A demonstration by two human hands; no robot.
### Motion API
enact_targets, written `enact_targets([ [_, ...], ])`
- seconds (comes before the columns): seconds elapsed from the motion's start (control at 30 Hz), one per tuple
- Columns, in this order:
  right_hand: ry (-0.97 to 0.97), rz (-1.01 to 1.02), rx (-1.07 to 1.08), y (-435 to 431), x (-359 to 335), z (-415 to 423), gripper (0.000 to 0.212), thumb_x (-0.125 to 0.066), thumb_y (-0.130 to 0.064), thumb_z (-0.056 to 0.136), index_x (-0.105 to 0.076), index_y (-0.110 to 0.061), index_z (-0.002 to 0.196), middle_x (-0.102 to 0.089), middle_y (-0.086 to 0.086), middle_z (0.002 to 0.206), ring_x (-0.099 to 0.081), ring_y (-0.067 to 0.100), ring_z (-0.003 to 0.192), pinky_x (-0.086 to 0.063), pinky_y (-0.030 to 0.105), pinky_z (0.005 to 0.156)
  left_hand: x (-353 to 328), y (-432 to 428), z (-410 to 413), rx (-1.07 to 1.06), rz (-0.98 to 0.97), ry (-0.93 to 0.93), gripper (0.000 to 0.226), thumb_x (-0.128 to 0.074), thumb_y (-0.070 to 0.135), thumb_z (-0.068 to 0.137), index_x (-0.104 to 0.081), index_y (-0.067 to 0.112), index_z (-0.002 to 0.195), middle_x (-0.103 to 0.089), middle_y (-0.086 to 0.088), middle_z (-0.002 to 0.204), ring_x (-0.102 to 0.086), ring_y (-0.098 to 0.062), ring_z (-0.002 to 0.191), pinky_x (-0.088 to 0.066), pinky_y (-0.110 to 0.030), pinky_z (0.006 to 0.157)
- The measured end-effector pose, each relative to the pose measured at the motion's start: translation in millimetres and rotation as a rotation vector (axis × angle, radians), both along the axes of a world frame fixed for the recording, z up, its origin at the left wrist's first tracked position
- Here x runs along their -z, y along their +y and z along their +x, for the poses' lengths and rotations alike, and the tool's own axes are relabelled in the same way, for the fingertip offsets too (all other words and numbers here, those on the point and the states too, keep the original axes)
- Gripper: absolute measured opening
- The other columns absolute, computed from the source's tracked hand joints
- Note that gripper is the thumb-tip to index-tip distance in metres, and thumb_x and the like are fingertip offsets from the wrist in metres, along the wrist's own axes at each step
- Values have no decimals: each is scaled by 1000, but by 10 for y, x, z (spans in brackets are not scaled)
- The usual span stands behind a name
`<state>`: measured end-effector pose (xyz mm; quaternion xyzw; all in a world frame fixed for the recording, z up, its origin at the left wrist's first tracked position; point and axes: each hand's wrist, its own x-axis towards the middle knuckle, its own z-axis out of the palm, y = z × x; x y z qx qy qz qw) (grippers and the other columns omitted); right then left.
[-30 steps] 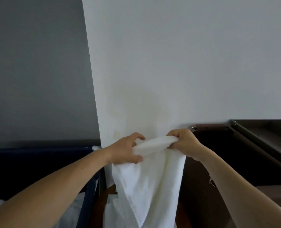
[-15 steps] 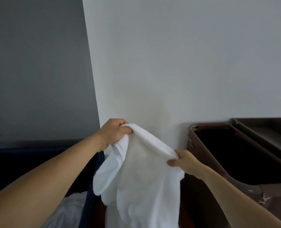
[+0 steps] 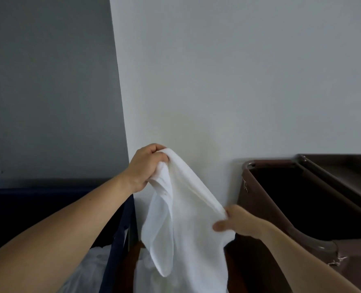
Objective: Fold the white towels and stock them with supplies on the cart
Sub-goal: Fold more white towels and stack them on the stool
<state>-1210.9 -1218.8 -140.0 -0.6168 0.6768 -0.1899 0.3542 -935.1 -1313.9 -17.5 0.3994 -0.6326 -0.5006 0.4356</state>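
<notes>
White terry-cloth towel (image 3: 186, 218) hangs in mid-air before the pale painted wall (image 3: 238, 81), stretched slantwise between two bare hands. The left hand (image 3: 144, 168), at roughly eleven o'clock of the cloth, has its fingers curled tight round a bunched upper corner. The right hand (image 3: 238, 224), lower at about three o'clock, pinches the taut edge with the thumb laid along the front (its fingers go behind the fabric, out of sight). The rest of the towel drops in loose folds towards six o'clock. A dark blue fabric hamper (image 3: 120, 229) holding crumpled white linen (image 3: 90, 269) stands at seven o'clock of the towel, and a brown plastic cart bin (image 3: 257, 199) at three o'clock, just beyond the right hand.
</notes>
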Motion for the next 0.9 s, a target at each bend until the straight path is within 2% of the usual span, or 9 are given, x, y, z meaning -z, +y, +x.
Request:
enact_targets([
  [0.07, 26, 50, -43, 27, 108, -29, 23, -76, -29, 85, -71, -25, 107, -72, -10, 108, -67, 8, 101, -47, 31, 104, -67, -18, -32, -39, -25, 90, 14, -62, 19, 66, -71, 28, 71, -68, 6, 76, -62, -17, 77, -50, -32, 69],
  [0.17, -10, -112, 68, -23, -71, -8, 9, -72, -26, 89, -69, -20, 94, -71, -3, 95, -67, 11, 87, -54, 30, 87, -129, -104, 45, -186, -55, 105, 10, -58, 17, 68, -66, 21, 71, -62, 1, 77, -57, -21, 80, -46, -36, 71],
  [0.27, -133, -443, 192, -87, -597, 153, 17, -72, -27, 89, -64, -14, 80, -66, -1, 74, -62, 15, 70, -51, 31, 64, -102, -96, 109, -110, -68, -214, 23, -56, 23, 59, -60, 6, 74, -55, -3, 72, -51, -22, 72, -40, -33, 64],
  [0.37, -144, -702, 203, -98, -1197, 386, 22, -75, -34, 84, -62, -20, 75, -62, -11, 64, -54, 3, 58, -43, 20, 52, -51, 31, 43, 104, -82, -548, 4, -64, 19, 69, -62, 19, 73, -57, 4, 70, -52, -16, 62, -39, -25, 54],
  [0.43, -90, -705, 168, -95, -1412, 542, 21, -75, -38, 82, -62, -21, 78, -65, -6, 72, -58, 8, 65, -46, 25, 57, -37, 105, 8, 216, -119, -627, 24, -70, 19, 77, -60, 27, 97, -62, 7, 91, -60, -12, 73, -48, -23, 58],
  [0.5, -59, -646, 112, -78, -1426, 680, 20, -76, -34, 83, -63, -19, 78, -64, -2, 75, -58, 13, 68, -47, 29, 61, -3, 183, -59, 404, -153, -610, 70, -82, 26, 73, -43, 38, 131, -56, 12, 119, -60, -5, 102, -53, -21, 79],
  [0.57, -50, -592, 60, -51, -1319, 768, 18, -77, -30, 82, -62, -21, 76, -63, -3, 74, -57, 12, 69, -47, 29, 63, 77, 289, -198, 537, -195, -586, 89, -86, 28, 70, -36, 37, 142, -55, 13, 129, -57, -6, 115, -54, -28, 92],
  [0.7, -97, -510, 39, 22, -975, 664, 25, -86, -33, 72, -63, -27, 77, -61, -11, 70, -53, 0, 63, -44, 19, 59, 231, 308, -373, 289, -297, -607, 10, -71, 17, 86, -66, 11, 92, -65, 0, 87, -60, -16, 79, -50, -34, 73],
  [0.9, -89, -190, 76, 165, -143, 161, 20, -82, -24, 74, -69, -34, 85, -72, -14, 82, -68, 4, 78, -50, 9, 63, 182, 285, -493, 70, -129, -195, 10, -60, 5, 86, -54, -1, 81, -45, -9, 69, -41, -18, 58, -32, -32, 53],
])
